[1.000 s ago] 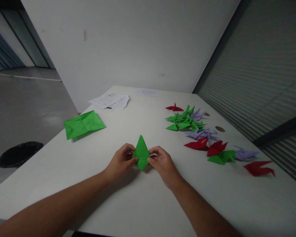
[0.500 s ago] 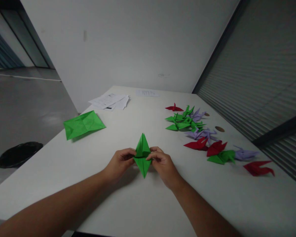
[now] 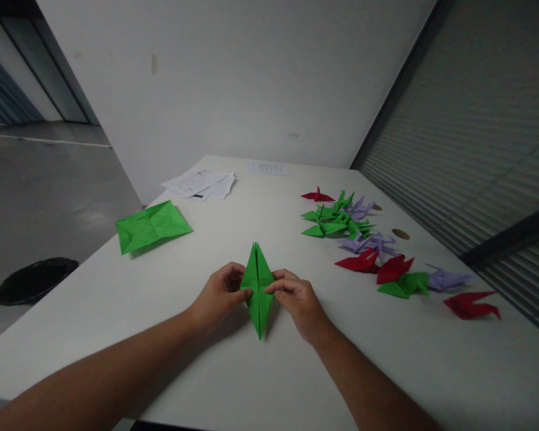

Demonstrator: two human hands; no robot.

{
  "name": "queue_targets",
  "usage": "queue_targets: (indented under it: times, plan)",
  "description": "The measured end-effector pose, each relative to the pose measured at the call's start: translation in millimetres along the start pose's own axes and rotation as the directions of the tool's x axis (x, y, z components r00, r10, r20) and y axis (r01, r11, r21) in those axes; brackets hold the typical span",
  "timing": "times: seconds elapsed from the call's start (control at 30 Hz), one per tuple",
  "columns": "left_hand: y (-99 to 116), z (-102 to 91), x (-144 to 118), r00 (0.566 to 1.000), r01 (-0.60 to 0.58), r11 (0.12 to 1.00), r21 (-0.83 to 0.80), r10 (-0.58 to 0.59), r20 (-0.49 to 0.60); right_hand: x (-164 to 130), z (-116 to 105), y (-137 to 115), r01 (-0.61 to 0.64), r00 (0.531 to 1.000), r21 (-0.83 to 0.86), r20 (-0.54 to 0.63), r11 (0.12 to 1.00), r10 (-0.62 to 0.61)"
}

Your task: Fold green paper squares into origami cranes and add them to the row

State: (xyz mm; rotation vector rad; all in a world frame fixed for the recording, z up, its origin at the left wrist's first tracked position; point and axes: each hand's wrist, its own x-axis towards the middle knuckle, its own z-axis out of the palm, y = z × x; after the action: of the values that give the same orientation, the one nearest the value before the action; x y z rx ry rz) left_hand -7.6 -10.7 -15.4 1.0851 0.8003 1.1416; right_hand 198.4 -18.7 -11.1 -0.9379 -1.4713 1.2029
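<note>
A green folded paper diamond (image 3: 257,287), an origami piece with a slit down its middle, is held upright between my hands near the front of the table. My left hand (image 3: 222,293) pinches its left corner, thumb on the front face and fingers behind. On the opposite corner, my right hand (image 3: 296,296) grips with thumb and fingers. The diamond's long points face away from me and toward me. How far it is above the table I cannot tell.
Green, purple and red paper cranes (image 3: 336,224) lie in a loose group along the right side of the white table (image 3: 170,371). A creased green paper sheet (image 3: 153,227) is at the left edge, printed papers (image 3: 200,182) farther back. A black bin (image 3: 33,281) stands on the floor at left.
The green diamond has gone from partly folded at its middle to a flatter, longer shape. Its near tip now reaches closer to me. My left thumb has moved onto its front face.
</note>
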Motion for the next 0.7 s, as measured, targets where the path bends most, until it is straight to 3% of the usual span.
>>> queue_targets:
  times: [0.2,0.33,0.47,0.6,0.7]
  plan:
    - [1,0.6,0,1.000,-0.031,0.997,-0.064,0.031,0.003,2,1,4,0.057,0.998,-0.038,-0.012,0.998,-0.057]
    - [-1,-0.6,1,0.997,-0.070,0.996,-0.048,0.069,-0.020,2,4,8,0.047,0.998,0.071,-0.031,0.996,-0.045]
    - [-3,-1.3,2,0.999,-0.032,0.999,-0.032,0.032,-0.018,0,6,10,0.034,0.998,0.183,-0.052,0.982,-0.025]
    - [-4,-2.8,2,1.000,-0.021,1.000,-0.018,0.021,-0.015,-2,7,10,0.023,1.000,0.198,-0.014,0.980,-0.021]
    - [-6,-4.3,2,0.999,-0.035,0.996,0.080,0.035,-0.004,-4,8,8,0.052,0.998,0.154,0.038,0.987,-0.059]
